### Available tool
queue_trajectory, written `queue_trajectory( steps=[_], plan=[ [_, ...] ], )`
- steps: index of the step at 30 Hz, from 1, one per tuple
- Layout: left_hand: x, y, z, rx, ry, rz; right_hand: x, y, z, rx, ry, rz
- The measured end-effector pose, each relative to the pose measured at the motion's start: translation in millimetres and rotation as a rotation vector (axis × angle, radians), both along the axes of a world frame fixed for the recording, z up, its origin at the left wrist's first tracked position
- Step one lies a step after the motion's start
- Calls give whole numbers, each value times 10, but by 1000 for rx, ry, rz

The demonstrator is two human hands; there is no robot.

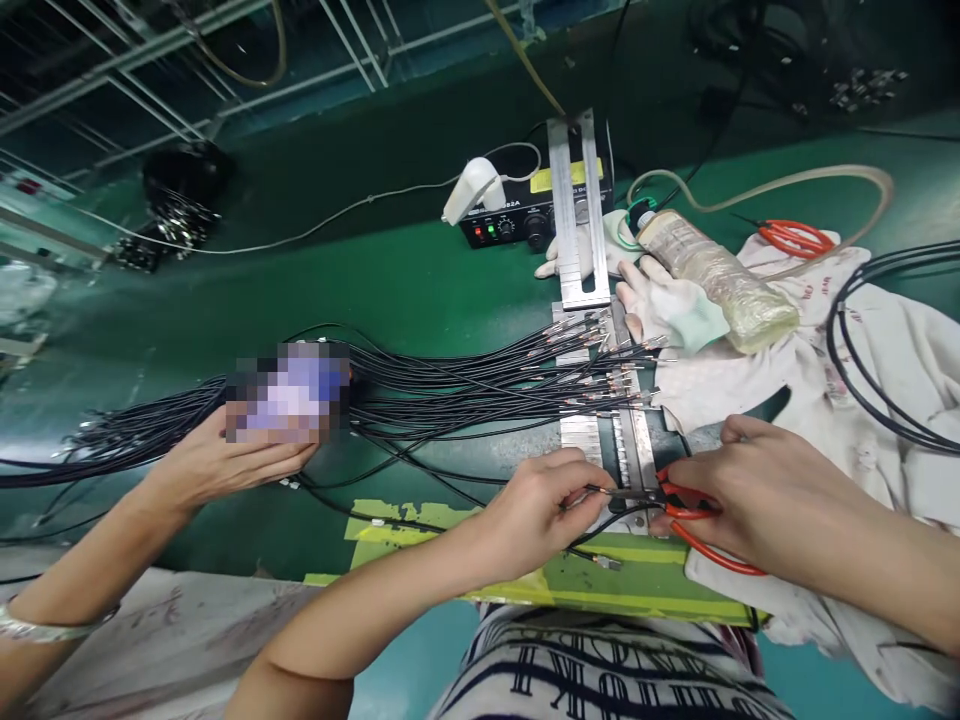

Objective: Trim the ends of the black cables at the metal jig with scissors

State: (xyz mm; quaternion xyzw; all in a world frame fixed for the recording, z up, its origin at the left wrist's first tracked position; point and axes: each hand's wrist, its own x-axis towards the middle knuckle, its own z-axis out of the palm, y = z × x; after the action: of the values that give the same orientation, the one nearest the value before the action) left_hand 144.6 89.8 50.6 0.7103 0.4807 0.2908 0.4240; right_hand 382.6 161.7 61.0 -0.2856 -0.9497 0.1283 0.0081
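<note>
A: How far along?
B: Mid-batch, I'd judge. Many black cables lie across the metal strip, with bare-looking tips at the strip end. One cable end is being worked on.
A: Left to do?
B: That one, at least. Tips are too small to sort finished from unfinished, so no count.
A: Hands?
B: Left hand pinches the cable end, thumb against finger. Right hand grips the red-handled pliers. Plier nose is at the wire; can't tell if it's biting.
A: So where's the workpiece?
B: Between the two hands, at the left fingertips, near edge of the strip. Main bunch is beyond both hands. Another cable with a metal plug lies just below the pliers.
A: Third hand?
B: Co-worker's hand, off left, by a pixelated object.
</note>
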Motion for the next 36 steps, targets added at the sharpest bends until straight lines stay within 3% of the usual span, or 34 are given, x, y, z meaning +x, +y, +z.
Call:
queue_trajectory(
  steps=[10,17,19,26,29,32,36],
  plan=[
    [9,7,10,43,23,-51,18,39,29,-160,-5,12],
    [15,-5,-35,6,-2,2,-44,-28,51,66,-58,12],
    [26,-17,-55,-11,-20,23,-68,-35,68,68,-103,20],
    [20,-44,-108,-86,-71,51,-79,49,137,-230,-106,-85],
    [10,-47,-89,-142,-83,62,-12,102,145,-287,-40,-156],
    [3,-109,-31,-133,-54,-46,91,152,107,-309,22,-254],
    [-45,-223,64,-43,165,-334,214,208,-56,-408,155,-394]
  ],
)
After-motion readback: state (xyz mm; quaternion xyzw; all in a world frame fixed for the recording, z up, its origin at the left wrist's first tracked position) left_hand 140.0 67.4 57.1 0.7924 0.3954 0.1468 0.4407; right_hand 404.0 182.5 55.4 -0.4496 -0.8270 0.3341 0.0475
